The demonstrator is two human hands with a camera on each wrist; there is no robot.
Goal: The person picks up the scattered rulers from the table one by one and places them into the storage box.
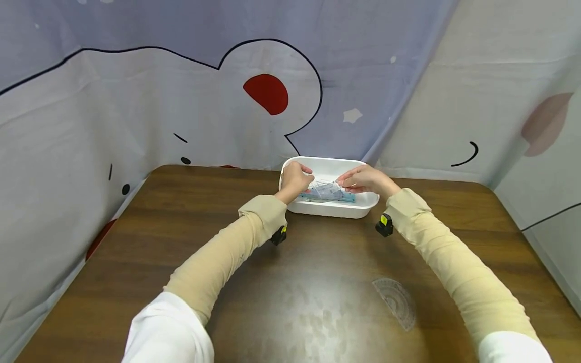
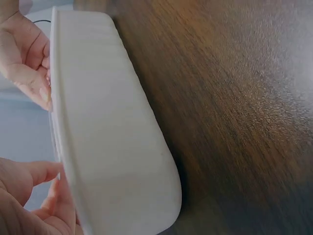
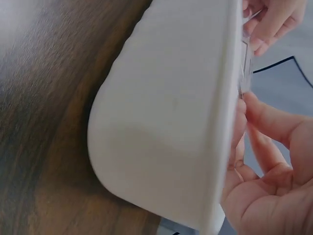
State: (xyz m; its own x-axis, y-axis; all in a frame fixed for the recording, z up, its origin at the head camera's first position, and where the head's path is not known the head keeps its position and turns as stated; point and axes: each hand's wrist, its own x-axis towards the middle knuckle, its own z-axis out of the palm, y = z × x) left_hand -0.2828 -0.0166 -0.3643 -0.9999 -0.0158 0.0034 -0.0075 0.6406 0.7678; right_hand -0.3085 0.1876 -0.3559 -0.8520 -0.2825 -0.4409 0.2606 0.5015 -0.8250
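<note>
A white plastic tub (image 1: 329, 209) stands near the far edge of the table, and both hands are at its opening. My left hand (image 1: 294, 178) pinches one end of a clear plastic piece (image 1: 328, 189) with dark lines on it. At its other end, my right hand (image 1: 365, 180) grips it between thumb and fingers. The right wrist view shows this clear piece (image 3: 246, 61) stretched between the two hands just past the tub's rim. Beneath it in the tub lies a light blue ruler (image 1: 349, 197). Tub walls hide the lower fingers in both wrist views.
A clear protractor (image 1: 396, 302) lies on the brown wooden table (image 1: 290, 282), toward the front right. A printed curtain (image 1: 181, 101) hangs right behind the table's far edge. Dark wrist cameras sit below both cuffs.
</note>
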